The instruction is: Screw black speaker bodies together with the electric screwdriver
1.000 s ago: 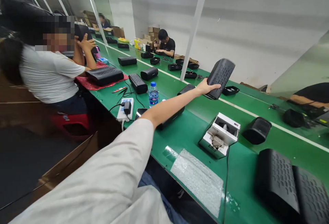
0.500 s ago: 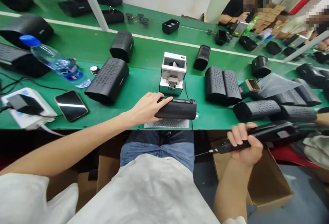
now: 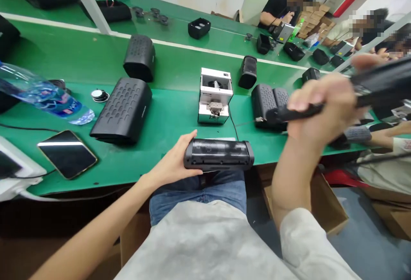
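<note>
My left hand (image 3: 175, 160) grips the left end of a black speaker housing (image 3: 220, 153) at the bench's front edge. A long side with a dark, perforated panel faces up. My right hand (image 3: 324, 100), smeared by motion, is wrapped round a black electric screwdriver (image 3: 379, 81) raised at the right. Its thin bit points left over the bench. Beyond the speaker housing stands a white and black screw feeder (image 3: 214, 96) with a metal outlet at its front.
Several black speakers stand on the green bench (image 3: 173, 108), among them a large one (image 3: 123, 108) at left and a pair (image 3: 265, 100) at right. A phone (image 3: 67, 153), a water bottle (image 3: 48, 96) and a power strip (image 3: 16, 164) lie left. Co-workers (image 3: 279, 6) sit farther right.
My left hand has turned the speaker housing so its perforated panel shows. My right hand has lifted the screwdriver from below the bench edge to above it. The view has shifted.
</note>
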The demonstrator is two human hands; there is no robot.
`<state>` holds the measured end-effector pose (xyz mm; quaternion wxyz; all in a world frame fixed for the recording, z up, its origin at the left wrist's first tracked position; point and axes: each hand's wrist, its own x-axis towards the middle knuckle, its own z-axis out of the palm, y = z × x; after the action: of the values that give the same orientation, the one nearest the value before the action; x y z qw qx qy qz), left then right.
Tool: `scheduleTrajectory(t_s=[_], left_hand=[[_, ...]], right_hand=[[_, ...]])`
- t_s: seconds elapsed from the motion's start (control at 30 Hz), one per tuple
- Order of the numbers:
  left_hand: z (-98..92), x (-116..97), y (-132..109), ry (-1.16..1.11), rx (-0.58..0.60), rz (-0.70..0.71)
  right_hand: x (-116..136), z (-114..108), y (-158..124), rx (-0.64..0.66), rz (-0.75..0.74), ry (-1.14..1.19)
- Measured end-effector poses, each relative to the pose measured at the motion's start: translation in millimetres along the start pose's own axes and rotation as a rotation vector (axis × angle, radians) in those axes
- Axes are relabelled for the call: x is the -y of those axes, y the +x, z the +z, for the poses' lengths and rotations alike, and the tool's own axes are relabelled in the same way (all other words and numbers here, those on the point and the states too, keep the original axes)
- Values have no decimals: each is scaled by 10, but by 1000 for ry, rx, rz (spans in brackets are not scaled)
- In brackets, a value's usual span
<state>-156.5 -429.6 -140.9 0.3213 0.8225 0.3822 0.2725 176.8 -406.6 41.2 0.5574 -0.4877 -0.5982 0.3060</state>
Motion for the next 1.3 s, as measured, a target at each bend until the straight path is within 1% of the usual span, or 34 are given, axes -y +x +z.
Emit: scheduleTrajectory(t_s=[0.07,0.13,0.17,0.23,0.3,0.37,0.47,0.67,0.77,0.9,0.93,0.97,1.07,1.1,1.13,1.17,1.2,1.3], left_hand=[[82,87,-45,-67,-6,20],[166,144,-62,-77,-51,56],[203,167,-64,-71,-78,70],[263,207,-61,-64,-123,89],[301,240,-57,-82,-145,84],[320,263,-57,-117,-150,68],[325,279,-63,-160,-138,36],[327,287,-61,-180,-106,-3],[321,284,-53,-186,-89,-19],[306,274,-43,-204,-81,-23],[302,271,-41,-202,-81,-16],[299,268,-38,-198,-82,-10],[295,262,-32,-187,-78,2],[296,262,-30,-186,-78,2],[298,263,-29,-185,-79,0],[301,266,-27,-184,-81,-1],[305,270,-26,-182,-86,1],[312,278,-25,-172,-96,14]], right_hand=[[-49,306,229,35,-55,-23],[-103,590,421,54,-119,-44],[-137,726,511,26,-170,-30],[-216,976,680,-112,-315,58],[-294,1174,820,-228,-432,148],[-348,1294,915,-247,-475,172],[-374,1344,988,-241,-467,153],[-398,1303,1068,-298,-399,90],[-416,1305,1093,-301,-383,62],[-396,1296,1100,-336,-370,57],[-383,1283,1097,-317,-375,71],[-370,1268,1092,-269,-380,90],[-331,1231,1073,14,-391,132],[-322,1234,1068,85,-402,141],[-315,1249,1064,120,-418,145],[-311,1273,1061,98,-435,143],[-308,1305,1057,29,-451,135],[-312,1399,1029,-242,-434,63]])
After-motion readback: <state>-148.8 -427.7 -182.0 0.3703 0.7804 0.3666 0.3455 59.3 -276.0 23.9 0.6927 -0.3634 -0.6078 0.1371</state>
